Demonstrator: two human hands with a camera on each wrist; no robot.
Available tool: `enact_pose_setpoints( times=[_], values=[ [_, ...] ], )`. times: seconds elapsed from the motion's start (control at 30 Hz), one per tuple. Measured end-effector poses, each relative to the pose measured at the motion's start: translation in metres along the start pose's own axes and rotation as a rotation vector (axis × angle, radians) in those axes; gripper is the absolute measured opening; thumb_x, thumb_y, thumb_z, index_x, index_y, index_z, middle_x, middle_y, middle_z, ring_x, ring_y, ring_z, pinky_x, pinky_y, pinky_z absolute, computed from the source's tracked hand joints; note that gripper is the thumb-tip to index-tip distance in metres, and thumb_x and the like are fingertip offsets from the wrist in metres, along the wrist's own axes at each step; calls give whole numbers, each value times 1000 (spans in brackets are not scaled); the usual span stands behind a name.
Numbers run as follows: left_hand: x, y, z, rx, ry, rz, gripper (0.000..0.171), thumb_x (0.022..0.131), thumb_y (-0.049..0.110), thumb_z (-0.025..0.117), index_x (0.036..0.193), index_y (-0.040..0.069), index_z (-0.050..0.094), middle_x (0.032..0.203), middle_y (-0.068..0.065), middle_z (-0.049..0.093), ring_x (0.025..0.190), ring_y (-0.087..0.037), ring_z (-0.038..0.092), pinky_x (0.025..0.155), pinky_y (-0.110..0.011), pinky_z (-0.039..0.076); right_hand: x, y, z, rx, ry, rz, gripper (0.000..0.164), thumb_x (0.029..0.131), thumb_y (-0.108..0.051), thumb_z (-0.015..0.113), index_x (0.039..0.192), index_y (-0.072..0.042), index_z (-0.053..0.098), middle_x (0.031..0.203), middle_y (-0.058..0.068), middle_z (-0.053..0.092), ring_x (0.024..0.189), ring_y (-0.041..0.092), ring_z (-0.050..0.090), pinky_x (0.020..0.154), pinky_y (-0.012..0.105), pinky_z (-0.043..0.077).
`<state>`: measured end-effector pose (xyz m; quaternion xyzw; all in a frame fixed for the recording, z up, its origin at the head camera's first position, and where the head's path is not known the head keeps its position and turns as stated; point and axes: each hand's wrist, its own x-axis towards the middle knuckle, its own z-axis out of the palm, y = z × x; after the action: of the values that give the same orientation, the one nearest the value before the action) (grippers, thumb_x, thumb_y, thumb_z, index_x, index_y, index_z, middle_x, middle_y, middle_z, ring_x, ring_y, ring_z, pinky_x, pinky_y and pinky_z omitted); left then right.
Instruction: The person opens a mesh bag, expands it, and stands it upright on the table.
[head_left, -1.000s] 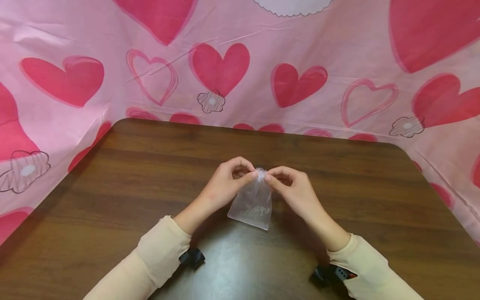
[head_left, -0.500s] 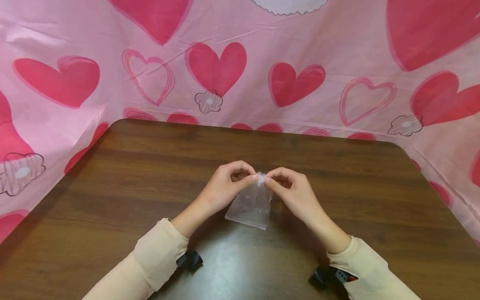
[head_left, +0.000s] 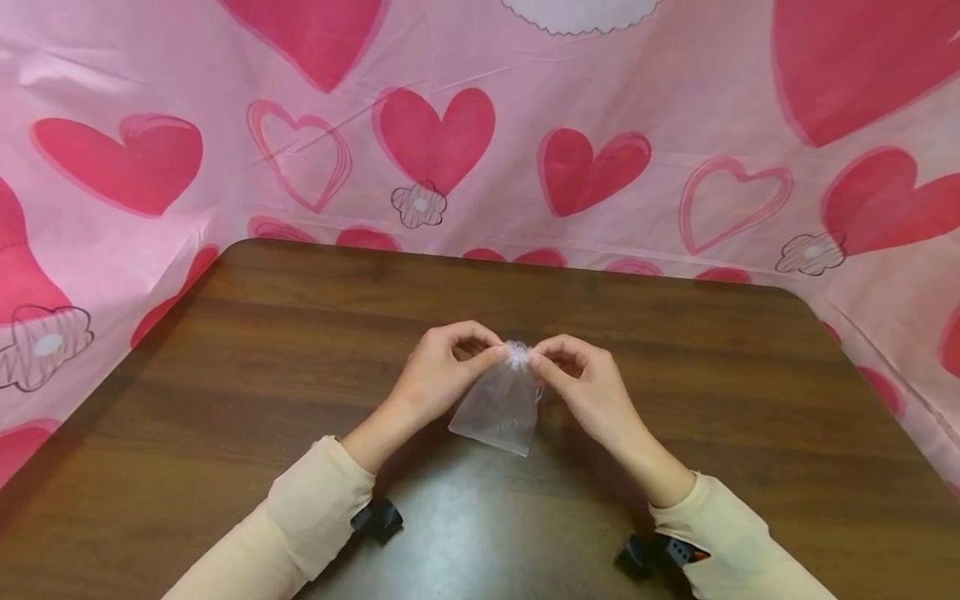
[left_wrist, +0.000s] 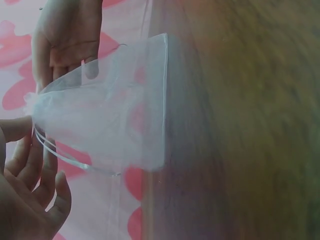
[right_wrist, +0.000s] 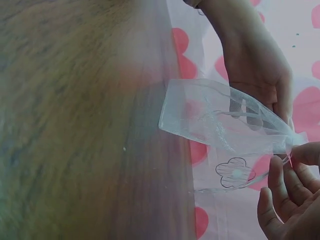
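Note:
A small sheer white organza drawstring pouch [head_left: 498, 408] hangs above the table, its gathered neck uppermost. On the left of that neck, my left hand [head_left: 431, 375] pinches between thumb and forefinger. My right hand [head_left: 588, 383] pinches the opposite side the same way. Both hands' other fingers are loosely curled in the wrist views. A thin drawstring cord [left_wrist: 65, 159] dangles beside the pouch in the left wrist view. Through the fabric, the right wrist view shows a fine silvery glittering thing [right_wrist: 220, 131]; its kind is unclear.
A dark brown wooden table [head_left: 300, 333] lies beneath the hands. Pink cloth with hearts [head_left: 592, 171] hangs round its far and side edges. Black wrist devices [head_left: 378, 521] sit under both cream sleeves [head_left: 318, 500].
My left hand has shifted slightly left, widening the gap between the two pinches. The pouch's bottom has swung a little left. My right hand has stayed nearly in place.

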<state>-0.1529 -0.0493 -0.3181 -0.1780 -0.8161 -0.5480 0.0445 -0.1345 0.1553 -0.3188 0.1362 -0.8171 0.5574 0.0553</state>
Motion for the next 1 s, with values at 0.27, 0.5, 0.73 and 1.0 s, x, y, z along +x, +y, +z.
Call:
enact_pose_setpoints(
  times=[0.27,0.5,0.73,1.0],
  values=[
    [0,-2,1,-24,3,-8,8,91,20,74,92,12,73,85,2,70,69,-15,63,60,-32,51,1,3,-2,-8,15,-11,13,93,-12,70,97,0,70,84,8,67,71,15,62,66,24,50],
    [1,-3,-1,-25,20,6,8,90,20,74,91,11,73,83,2,70,71,-16,62,62,-33,51,2,2,-5,-26,22,-15,14,92,-13,71,97,0,71,82,7,66,72,22,61,66,24,50],
    [3,-2,-2,-30,25,8,9,90,20,74,92,11,73,85,1,71,74,-16,63,67,-33,50,4,3,-8,-32,27,-15,13,92,-13,71,96,0,71,83,7,67,71,18,62,65,24,50],
    [4,-4,-5,-27,26,4,9,90,20,74,92,10,73,86,0,71,75,-17,63,69,-34,50,5,4,-10,-35,18,-34,13,92,-13,71,95,0,71,86,8,69,73,14,63,66,23,50]
  ],
)
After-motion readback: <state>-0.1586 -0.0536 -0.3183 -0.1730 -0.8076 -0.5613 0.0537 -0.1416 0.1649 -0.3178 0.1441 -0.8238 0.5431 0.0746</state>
